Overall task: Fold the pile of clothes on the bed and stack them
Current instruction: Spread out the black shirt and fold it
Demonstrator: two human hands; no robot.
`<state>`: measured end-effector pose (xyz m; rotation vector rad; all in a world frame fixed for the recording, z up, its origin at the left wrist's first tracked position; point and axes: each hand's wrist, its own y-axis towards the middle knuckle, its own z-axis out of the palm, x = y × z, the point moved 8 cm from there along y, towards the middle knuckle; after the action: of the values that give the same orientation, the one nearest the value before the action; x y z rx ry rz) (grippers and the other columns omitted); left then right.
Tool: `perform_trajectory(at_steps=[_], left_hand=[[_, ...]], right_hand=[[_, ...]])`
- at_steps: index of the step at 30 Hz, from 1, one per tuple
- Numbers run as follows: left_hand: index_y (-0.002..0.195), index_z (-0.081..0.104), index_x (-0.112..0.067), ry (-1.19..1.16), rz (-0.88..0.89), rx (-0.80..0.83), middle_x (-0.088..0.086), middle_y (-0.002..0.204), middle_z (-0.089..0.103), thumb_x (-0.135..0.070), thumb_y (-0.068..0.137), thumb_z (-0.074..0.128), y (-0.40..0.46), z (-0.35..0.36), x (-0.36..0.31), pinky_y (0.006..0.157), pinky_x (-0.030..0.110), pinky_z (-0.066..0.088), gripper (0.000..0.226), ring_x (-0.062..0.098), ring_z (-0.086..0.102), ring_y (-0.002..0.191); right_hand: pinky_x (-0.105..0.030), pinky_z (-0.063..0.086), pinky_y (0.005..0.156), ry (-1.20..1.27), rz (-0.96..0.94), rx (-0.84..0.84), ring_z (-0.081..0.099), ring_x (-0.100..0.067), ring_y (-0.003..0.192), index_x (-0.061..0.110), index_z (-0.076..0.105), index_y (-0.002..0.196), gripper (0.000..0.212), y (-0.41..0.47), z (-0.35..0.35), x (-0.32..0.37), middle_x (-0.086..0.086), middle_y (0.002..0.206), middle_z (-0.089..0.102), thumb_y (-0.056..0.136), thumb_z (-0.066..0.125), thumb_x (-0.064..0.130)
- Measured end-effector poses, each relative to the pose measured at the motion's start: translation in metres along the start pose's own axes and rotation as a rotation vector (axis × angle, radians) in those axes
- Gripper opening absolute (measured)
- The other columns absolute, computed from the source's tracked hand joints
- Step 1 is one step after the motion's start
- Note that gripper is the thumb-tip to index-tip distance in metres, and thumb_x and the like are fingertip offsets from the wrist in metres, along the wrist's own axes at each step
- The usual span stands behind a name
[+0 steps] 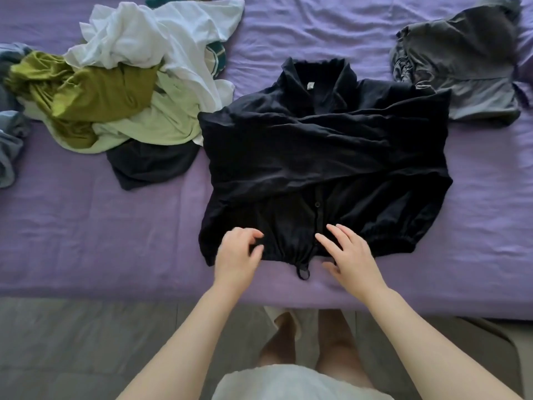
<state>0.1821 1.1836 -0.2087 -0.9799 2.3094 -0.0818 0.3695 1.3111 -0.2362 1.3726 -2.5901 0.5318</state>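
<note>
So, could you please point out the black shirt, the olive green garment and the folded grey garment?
black shirt (326, 157): head view, middle of its folded-over body.
olive green garment (98, 96): head view, its broad central fold.
folded grey garment (467, 59): head view, its dark upper panel.

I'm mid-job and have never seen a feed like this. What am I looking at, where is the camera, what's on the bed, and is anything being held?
There is no machine here: a person works with two bare hands. The single picture comes from a camera worn on the head, looking forward and down.

On the purple bed sheet a black button-up shirt lies spread out, collar away from the person. To its left is an unfolded pile of clothes in white, olive and pale green, with a dark piece at its near edge. At the far right lies a grey garment.

The left hand pinches the shirt's gathered hem. The right hand rests on the hem with fingers spread, gripping nothing.
</note>
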Motion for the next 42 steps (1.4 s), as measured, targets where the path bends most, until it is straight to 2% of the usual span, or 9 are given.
perform_trajectory(at_steps=[3,9,17,21,25,30,33,37,42], left_hand=[[0.117,0.065,-0.019,0.113,0.257,0.306,0.0,0.113,0.061,-0.022,0.085,0.065,-0.003,0.059,-0.053,0.088,0.036,0.044,0.032,0.022,0.053,0.104],[0.149,0.026,-0.019,0.476,0.373,0.443,0.006,0.151,0.025,-0.05,0.08,0.064,0.011,0.118,-0.068,0.106,0.039,0.028,0.085,0.026,0.025,0.137],[0.148,0.028,-0.016,0.376,0.256,0.461,0.005,0.125,0.047,-0.005,0.084,0.055,0.022,0.123,-0.08,0.071,0.03,0.043,0.07,0.023,0.052,0.094],[0.135,0.051,-0.015,0.47,0.477,0.372,0.006,0.107,0.061,-0.008,0.071,0.072,0.019,0.12,-0.106,0.061,0.029,0.046,0.067,0.022,0.058,0.079],[0.148,0.021,-0.02,0.635,0.475,0.536,0.012,0.139,0.035,-0.024,0.086,0.062,0.016,0.141,-0.095,0.081,0.037,0.04,0.074,0.031,0.043,0.113],[0.152,0.002,-0.014,0.799,0.461,0.611,0.013,0.122,0.039,0.006,0.068,0.066,0.019,0.136,-0.084,0.06,0.033,0.03,0.108,0.023,0.035,0.077],[0.152,-0.001,-0.012,0.753,0.475,0.625,0.008,0.104,0.046,0.011,0.069,0.059,0.023,0.123,-0.091,0.064,0.032,0.03,0.105,0.023,0.039,0.084],[0.141,0.026,-0.02,0.537,0.282,0.654,-0.001,0.089,0.051,0.002,0.082,0.051,0.048,0.086,-0.111,0.062,0.031,0.038,0.068,0.019,0.046,0.075],[0.112,0.059,-0.026,0.463,0.163,0.962,0.002,0.105,0.063,-0.009,0.08,0.049,0.125,0.031,-0.151,0.071,0.033,0.05,0.038,0.018,0.06,0.075]], right_hand=[[-0.05,0.046,0.095,0.027,0.005,-0.047,0.058,-0.035,0.115,0.012,0.067,0.118,0.057,-0.004,-0.008,-0.007,-0.012,0.12,0.064,0.064,0.087,0.021],[-0.052,0.034,0.106,0.051,0.116,-0.155,0.054,-0.03,0.12,0.01,0.065,0.12,0.039,-0.001,-0.025,-0.052,-0.008,0.122,0.063,0.088,0.057,0.032],[-0.036,0.05,0.06,0.035,0.082,-0.114,0.065,-0.029,0.075,0.006,0.072,0.103,0.045,-0.004,-0.03,-0.083,-0.007,0.092,0.07,0.061,0.08,-0.008],[-0.038,0.052,0.069,0.01,0.088,-0.042,0.065,-0.027,0.083,0.01,0.071,0.105,0.048,-0.021,-0.024,-0.083,-0.005,0.095,0.069,0.058,0.083,0.005],[-0.043,0.052,0.079,-0.097,0.105,0.125,0.064,-0.031,0.096,0.016,0.066,0.119,0.071,-0.029,-0.005,-0.079,-0.009,0.11,0.066,0.051,0.089,0.023],[-0.032,0.051,0.057,-0.222,0.017,0.196,0.065,-0.028,0.076,0.01,0.071,0.109,0.086,-0.008,-0.016,-0.084,-0.007,0.094,0.07,0.026,0.086,-0.009],[-0.03,0.047,0.07,-0.15,-0.018,0.345,0.058,-0.023,0.093,0.014,0.045,0.138,0.079,0.004,-0.021,-0.084,-0.001,0.115,0.058,0.065,0.072,-0.003],[-0.027,0.045,0.072,0.162,0.095,0.477,0.055,-0.011,0.096,0.035,0.04,0.12,0.046,0.03,-0.06,-0.102,0.014,0.115,0.05,0.083,0.052,0.01],[-0.027,0.044,0.045,0.279,0.078,0.775,0.056,-0.004,0.059,0.031,0.054,0.087,0.022,0.105,-0.137,-0.106,0.009,0.08,0.058,0.073,0.052,0.013]])
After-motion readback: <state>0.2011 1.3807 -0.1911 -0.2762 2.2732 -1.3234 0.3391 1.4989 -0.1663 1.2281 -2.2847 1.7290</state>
